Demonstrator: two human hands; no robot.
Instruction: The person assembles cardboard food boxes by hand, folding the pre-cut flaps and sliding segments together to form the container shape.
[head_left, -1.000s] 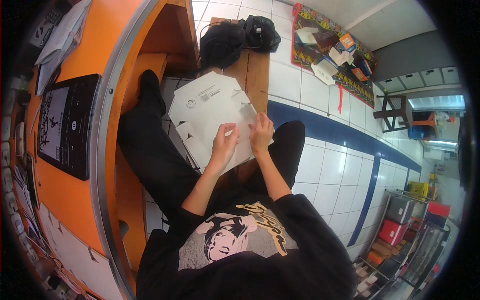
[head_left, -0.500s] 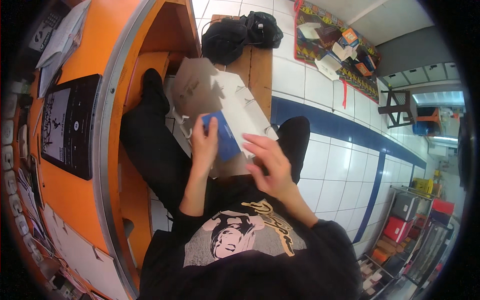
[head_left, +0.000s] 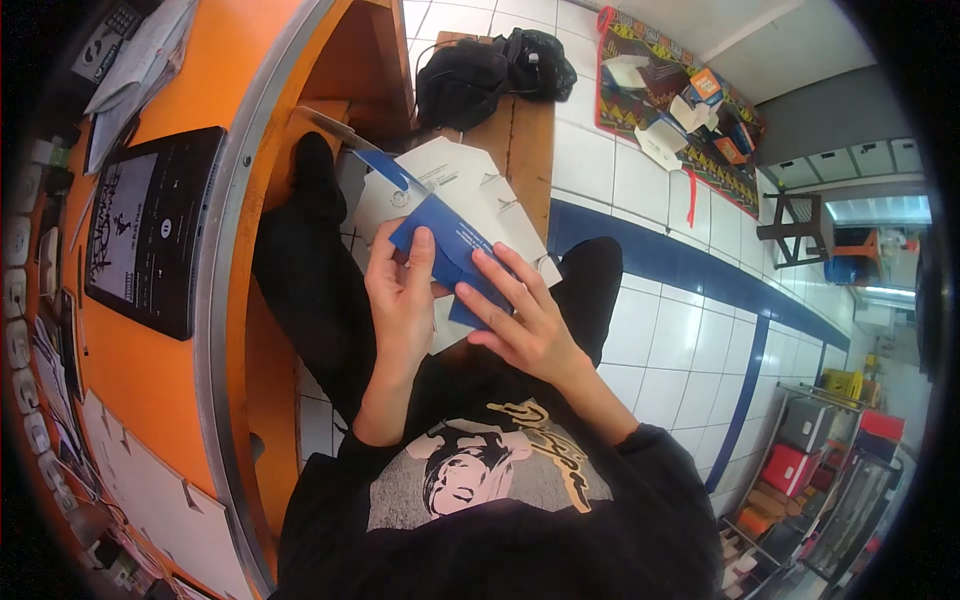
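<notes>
Nearest the camera, at six o'clock, is the person's black printed shirt (head_left: 480, 490), with both bare forearms rising from it toward the centre. The left hand (head_left: 400, 300) wraps around the near-left edge of a flat blue-and-white carton blank (head_left: 445, 225), thumb under and fingers curled over the blue panel, a closed grip that seems to steady the card against the lap. The right hand (head_left: 520, 325) lies on the blue panel from four o'clock with fingers spread and pressing flat, not pinching, probably to hold down a fold. The blank sits just above centre over the person's black-trousered legs, its white flaps fanning toward twelve o'clock and one narrow flap sticking up toward eleven. At nine o'clock an orange desk (head_left: 190, 420) curves past, carrying a dark tablet (head_left: 150, 230) and papers within easy reach. Beyond, at twelve, a black bag (head_left: 480, 75) rests on a wooden bench (head_left: 525, 150); at one o'clock a patterned mat (head_left: 680, 100) holds scattered small boxes.
</notes>
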